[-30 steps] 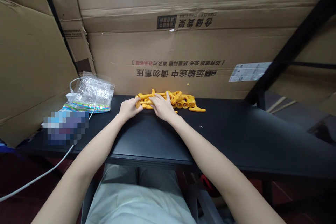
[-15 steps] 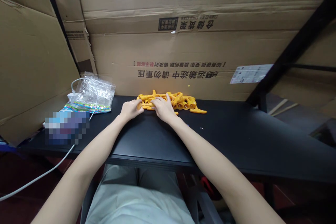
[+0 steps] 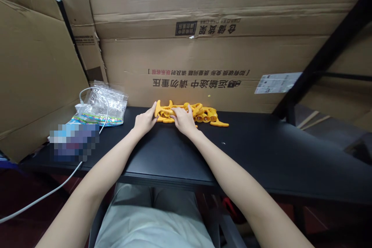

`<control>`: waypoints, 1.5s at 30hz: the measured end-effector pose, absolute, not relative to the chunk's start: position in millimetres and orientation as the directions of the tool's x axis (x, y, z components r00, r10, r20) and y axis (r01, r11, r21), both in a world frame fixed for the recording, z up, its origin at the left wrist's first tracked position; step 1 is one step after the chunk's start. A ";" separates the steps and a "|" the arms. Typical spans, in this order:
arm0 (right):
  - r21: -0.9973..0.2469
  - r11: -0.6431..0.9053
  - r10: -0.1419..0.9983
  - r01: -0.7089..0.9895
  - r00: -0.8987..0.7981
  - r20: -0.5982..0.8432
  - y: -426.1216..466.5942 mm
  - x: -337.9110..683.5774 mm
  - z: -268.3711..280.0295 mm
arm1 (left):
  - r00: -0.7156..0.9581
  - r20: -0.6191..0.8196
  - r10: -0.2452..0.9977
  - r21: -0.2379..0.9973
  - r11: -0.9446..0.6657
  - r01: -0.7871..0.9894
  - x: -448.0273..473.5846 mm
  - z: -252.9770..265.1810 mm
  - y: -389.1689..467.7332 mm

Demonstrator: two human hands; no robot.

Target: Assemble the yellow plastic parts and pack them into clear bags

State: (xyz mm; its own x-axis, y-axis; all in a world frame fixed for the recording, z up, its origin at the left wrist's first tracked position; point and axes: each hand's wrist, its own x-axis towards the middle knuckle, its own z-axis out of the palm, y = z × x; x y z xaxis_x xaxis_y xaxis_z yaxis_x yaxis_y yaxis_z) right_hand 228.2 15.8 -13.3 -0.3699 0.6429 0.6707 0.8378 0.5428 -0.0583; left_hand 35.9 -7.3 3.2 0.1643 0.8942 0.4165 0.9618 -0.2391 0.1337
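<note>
A pile of orange-yellow plastic pieces [image 3: 213,113], several with hollow round ends and curved arms, lies at the back of the black table. At the pile's left end, my left hand [image 3: 145,121] is closed on an orange-yellow plastic piece [image 3: 158,108] with a T-shaped end, which stands raised. My right hand [image 3: 184,121] is closed at the other end of that same piece, in front of the pile. Its fingertips partly hide the piece and those behind it. One loose curved piece [image 3: 220,124] sticks out at the pile's right end.
Cardboard [image 3: 203,54] walls in the back of the black table [image 3: 261,143]. To the left are a clear plastic bag [image 3: 104,99], a white cable [image 3: 62,182] and a blurred-out item [image 3: 74,141]. A black metal post [image 3: 319,54] slants up on the right.
At the pile's left end, the T-shaped end of the yellow piece has turned upright. My left fingers have risen with it, and my right hand has shifted slightly right.
</note>
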 end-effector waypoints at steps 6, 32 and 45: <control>-0.072 0.615 0.644 0.785 -0.447 0.621 12.6 225.8 -13.0 | 0.335 0.580 0.742 -0.027 -0.394 0.919 35.4 -4.6 -0.7; 0.170 0.476 0.678 0.863 -0.483 0.554 0.8 208.0 1.7 | 0.310 0.371 0.875 0.080 -0.363 0.928 33.3 -7.9 10.7; 0.171 0.513 0.618 0.841 -0.500 0.607 3.8 212.7 -1.9 | 0.388 0.551 0.739 -0.078 -0.418 0.905 32.3 -12.0 9.5</control>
State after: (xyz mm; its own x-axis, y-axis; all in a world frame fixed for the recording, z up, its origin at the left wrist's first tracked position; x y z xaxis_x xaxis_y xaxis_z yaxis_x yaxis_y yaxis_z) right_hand 212.7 3.8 -1.9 -0.5000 0.6181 0.6066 0.8413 0.5127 0.1710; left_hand 32.3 9.5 -12.0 0.3885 0.7386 0.5510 0.9051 -0.4181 -0.0777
